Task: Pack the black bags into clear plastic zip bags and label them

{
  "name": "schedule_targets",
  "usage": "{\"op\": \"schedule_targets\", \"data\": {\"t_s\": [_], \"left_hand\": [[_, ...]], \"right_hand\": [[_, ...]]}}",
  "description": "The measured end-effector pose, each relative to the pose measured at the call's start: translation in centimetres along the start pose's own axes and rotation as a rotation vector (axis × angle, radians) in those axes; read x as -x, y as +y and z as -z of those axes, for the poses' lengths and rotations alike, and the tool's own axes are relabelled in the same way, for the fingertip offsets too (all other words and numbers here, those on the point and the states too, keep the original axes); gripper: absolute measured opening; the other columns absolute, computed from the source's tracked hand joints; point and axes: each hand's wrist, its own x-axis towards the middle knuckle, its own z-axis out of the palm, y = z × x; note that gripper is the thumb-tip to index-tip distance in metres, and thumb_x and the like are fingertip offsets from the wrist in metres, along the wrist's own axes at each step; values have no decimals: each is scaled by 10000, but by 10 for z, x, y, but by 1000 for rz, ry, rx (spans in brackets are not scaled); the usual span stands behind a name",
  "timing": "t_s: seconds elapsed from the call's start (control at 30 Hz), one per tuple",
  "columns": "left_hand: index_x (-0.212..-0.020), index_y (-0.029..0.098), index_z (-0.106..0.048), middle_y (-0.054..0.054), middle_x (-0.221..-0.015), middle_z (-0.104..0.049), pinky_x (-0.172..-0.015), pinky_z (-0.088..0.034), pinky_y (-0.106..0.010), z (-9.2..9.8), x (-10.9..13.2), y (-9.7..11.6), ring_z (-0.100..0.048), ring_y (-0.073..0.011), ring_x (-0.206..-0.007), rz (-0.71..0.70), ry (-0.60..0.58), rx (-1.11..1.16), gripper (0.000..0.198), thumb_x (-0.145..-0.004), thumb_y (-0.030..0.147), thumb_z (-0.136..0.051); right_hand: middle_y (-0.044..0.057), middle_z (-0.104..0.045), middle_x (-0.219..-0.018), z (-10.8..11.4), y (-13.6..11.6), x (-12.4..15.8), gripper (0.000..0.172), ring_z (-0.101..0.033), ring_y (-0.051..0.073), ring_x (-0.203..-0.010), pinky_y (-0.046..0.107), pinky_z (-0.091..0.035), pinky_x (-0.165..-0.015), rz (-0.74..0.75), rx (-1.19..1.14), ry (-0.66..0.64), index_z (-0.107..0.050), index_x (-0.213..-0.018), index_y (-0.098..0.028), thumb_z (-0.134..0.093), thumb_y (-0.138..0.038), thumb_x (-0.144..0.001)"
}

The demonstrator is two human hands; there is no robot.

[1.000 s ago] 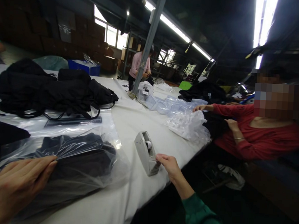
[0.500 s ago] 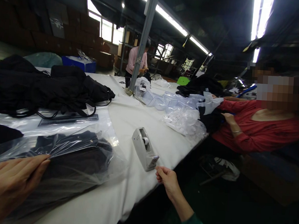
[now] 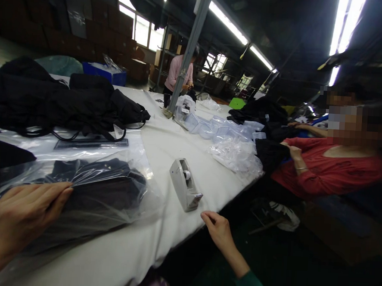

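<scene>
My left hand (image 3: 28,210) rests on a clear plastic bag (image 3: 151,201) with a folded dark garment (image 3: 103,206) inside. Its thumb and fingers are closed on a fold of the plastic at the bag's upper side. A grey tape dispenser (image 3: 185,186) stands on the white-covered table (image 3: 165,145), to the right of the bag. Just off the dispenser's cutter end, at the table's edge, is my right hand (image 3: 216,228). Its thumb and forefinger are pinched together; anything between them is too small to make out.
Black drawstring bags (image 3: 60,105) lie piled behind the plastic bag. Clear plastic packaging (image 3: 235,152) is heaped across the table. A co-worker in a red top (image 3: 334,173) handles black cloth at the right; another person in pink (image 3: 176,71) stands beyond a metal post (image 3: 192,44).
My right hand has come slightly away from the dispenser's cutter. The left hand stays on the plastic bag. The whole view has shifted a little.
</scene>
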Motion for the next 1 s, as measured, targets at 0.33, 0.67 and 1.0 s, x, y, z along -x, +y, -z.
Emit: {"op": "schedule_targets", "data": {"t_s": [0.33,0.67,1.0], "left_hand": [[-935,221,-663,-2,-838,-731,-713,-406,-326,18,-24,26,-638,-183,-715,-119,-10,-125,89,-882,269,-609],[-930,202,-640,-2,-803,-706,-691,-377,-343,23,-34,32,-609,-178,-707,-84,-60,-76,101,-919,265,-561],[-953,199,-633,-10,-816,-700,-674,-374,-346,20,-33,29,-592,-167,-699,-96,-46,-22,96,-915,257,-567]], "right_hand": [[35,-567,-724,10,-210,-25,235,-521,160,-708,331,-404,-790,1181,309,-653,-655,-841,-164,-480,-247,-973],[35,-633,-758,-74,-330,-72,227,-572,147,-697,285,-383,-718,1491,748,-999,-639,-752,-170,-541,-258,-937],[102,-718,-740,-143,-341,-102,177,-629,191,-634,323,-334,-607,1548,1172,-917,-686,-716,-137,-580,-207,-839]]}}
